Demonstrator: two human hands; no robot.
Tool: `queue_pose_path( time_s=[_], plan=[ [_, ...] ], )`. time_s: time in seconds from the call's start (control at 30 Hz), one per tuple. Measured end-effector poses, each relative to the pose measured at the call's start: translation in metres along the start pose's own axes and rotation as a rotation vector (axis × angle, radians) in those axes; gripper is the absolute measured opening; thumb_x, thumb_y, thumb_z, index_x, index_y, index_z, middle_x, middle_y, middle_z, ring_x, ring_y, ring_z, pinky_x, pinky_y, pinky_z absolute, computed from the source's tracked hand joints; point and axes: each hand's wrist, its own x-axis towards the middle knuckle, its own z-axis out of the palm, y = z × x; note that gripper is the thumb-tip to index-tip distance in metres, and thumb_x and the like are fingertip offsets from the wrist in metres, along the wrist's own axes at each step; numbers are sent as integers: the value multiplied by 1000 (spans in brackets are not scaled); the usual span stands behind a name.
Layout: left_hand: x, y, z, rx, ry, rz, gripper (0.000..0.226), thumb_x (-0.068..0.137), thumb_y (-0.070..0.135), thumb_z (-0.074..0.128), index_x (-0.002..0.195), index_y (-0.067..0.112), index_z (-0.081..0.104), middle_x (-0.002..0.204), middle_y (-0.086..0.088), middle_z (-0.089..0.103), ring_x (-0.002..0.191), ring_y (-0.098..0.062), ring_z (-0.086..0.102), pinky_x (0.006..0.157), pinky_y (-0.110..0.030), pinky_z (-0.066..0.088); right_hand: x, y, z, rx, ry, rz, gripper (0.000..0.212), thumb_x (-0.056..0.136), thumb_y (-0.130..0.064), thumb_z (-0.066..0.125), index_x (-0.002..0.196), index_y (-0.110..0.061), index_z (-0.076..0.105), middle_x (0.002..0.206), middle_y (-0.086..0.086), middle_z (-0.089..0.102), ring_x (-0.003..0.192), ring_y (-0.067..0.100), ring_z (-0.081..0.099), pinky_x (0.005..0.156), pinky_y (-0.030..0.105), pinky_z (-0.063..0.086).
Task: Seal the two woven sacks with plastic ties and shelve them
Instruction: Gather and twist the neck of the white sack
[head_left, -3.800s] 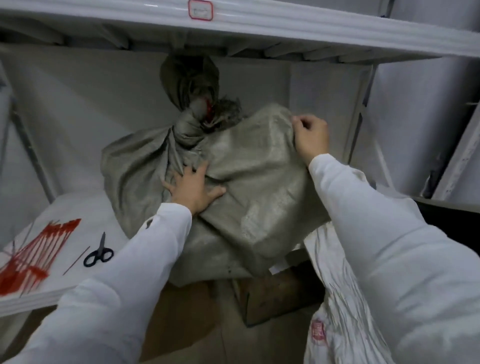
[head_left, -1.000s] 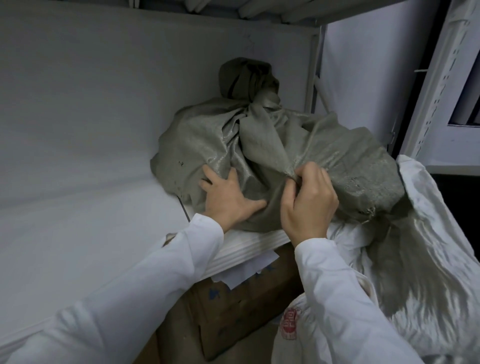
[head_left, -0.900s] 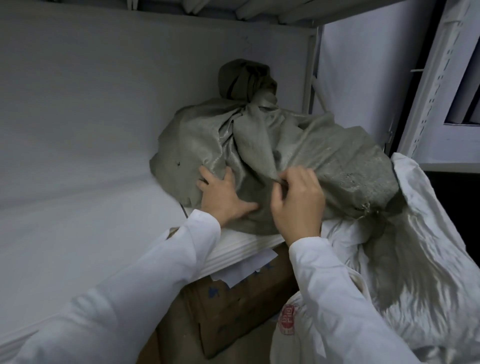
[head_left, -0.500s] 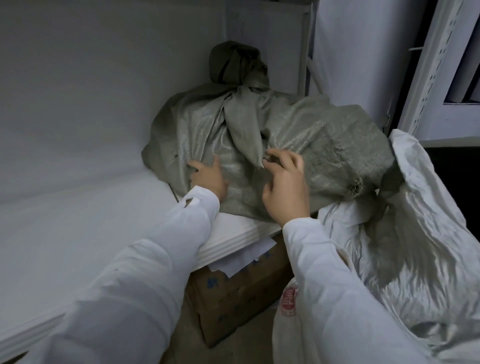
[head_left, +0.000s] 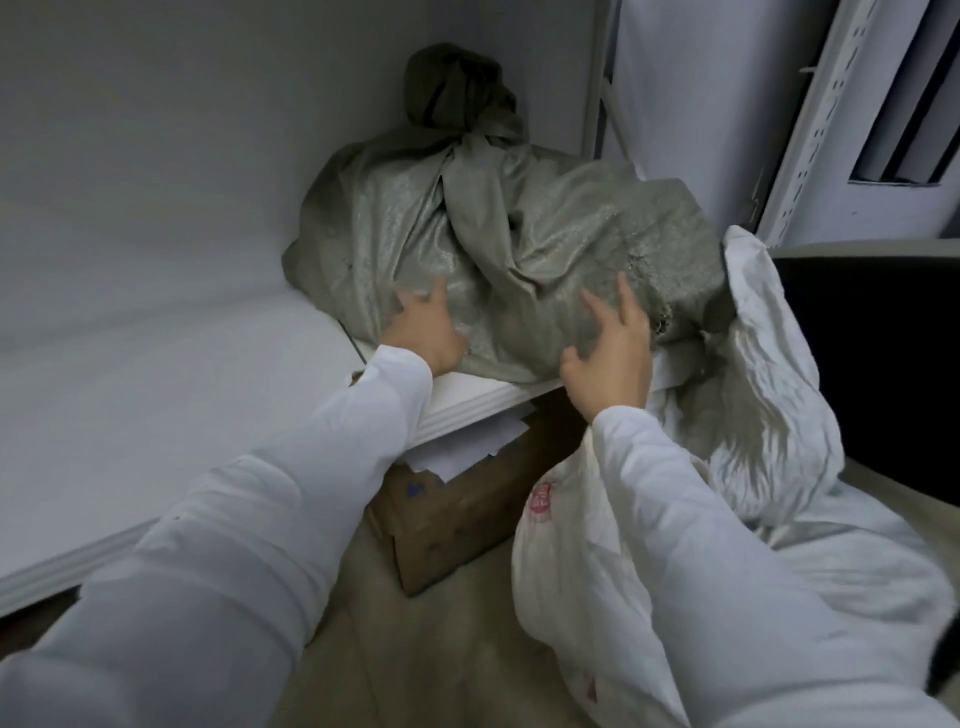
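A grey-green woven sack (head_left: 519, 244), its neck bunched and tied at the top, lies on the white shelf (head_left: 156, 415) in the back right corner. My left hand (head_left: 428, 332) rests on the sack's lower left side with fingers spread. My right hand (head_left: 608, 353) hovers at its front edge, fingers spread and blurred, holding nothing. A white woven sack (head_left: 753, 467) with a red stamp stands on the floor to the right, below the shelf edge, its top loose and crumpled.
A brown cardboard box (head_left: 457, 514) with white papers on top sits under the shelf. A perforated metal upright (head_left: 815, 119) rises at the right. The shelf's back wall is just behind the grey sack.
My right hand has let go of the fold of grey sack it pinched and now has spread fingers. My left hand slid lower on the sack. The sack sits further into the corner.
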Motion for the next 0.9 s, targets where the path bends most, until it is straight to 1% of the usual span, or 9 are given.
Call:
queue_pose_path(
  time_s=[0.13,0.33,0.5,0.63,0.7,0.73,0.8,0.83,0.9],
  plan=[
    [-43,23,-5,-36,3,109,74,92,35,57,153,27,15,152,-21,17,122,-45,46,98,-48,42,-33,18,-32,-266,36,243,62,75,-20,67,135,-22,51,159,7,17,145,30,16,117,44,20],
    [-107,49,28,-79,-203,336,89,81,35,68,154,26,17,154,-17,22,138,-37,33,108,-45,37,-92,57,-66,-581,-162,614,101,67,-38,82,147,-18,23,161,12,-1,148,27,-3,111,69,6],
    [-151,69,73,116,-567,582,104,73,45,78,153,38,12,161,-11,3,147,-34,11,114,-51,27,-91,76,-90,-218,153,818,121,58,-38,89,150,-21,12,160,11,5,143,33,18,106,55,31],
    [-176,81,102,369,-635,706,81,71,50,77,142,37,40,153,-7,24,142,-30,21,108,-50,30,-95,96,-89,-34,-67,886,129,62,-47,85,151,-8,1,148,14,37,136,34,37,110,51,33],
    [-182,80,111,485,-607,726,60,76,46,74,130,30,52,136,-6,43,129,-29,37,96,-44,37,-94,96,-84,-50,-202,859,114,65,-52,80,148,-5,18,142,13,47,131,33,44,107,48,36],
    [-182,77,112,517,-583,714,49,81,40,70,126,28,54,129,-5,48,123,-29,43,91,-41,39,-93,92,-81,-38,-260,822,94,69,-51,77,140,-4,36,135,13,53,125,33,49,103,44,41],
    [-180,70,113,557,-535,673,29,91,25,59,119,22,59,120,-6,56,116,-28,51,86,-39,43,-92,81,-75,-11,-346,712,45,77,-42,71,101,-7,59,111,9,63,110,32,57,89,36,45],
    [-177,64,112,564,-514,656,23,93,20,53,115,20,61,116,-5,59,112,-28,54,85,-39,45,-93,76,-72,15,-386,675,30,79,-36,69,81,-10,56,97,8,62,101,32,59,80,33,45],
    [-173,49,102,561,-521,623,19,94,17,49,107,19,62,101,-2,57,104,-27,59,76,-35,45,-97,65,-64,76,-454,638,27,76,-26,69,67,-11,49,76,6,58,83,29,59,65,29,43]
  ],
)
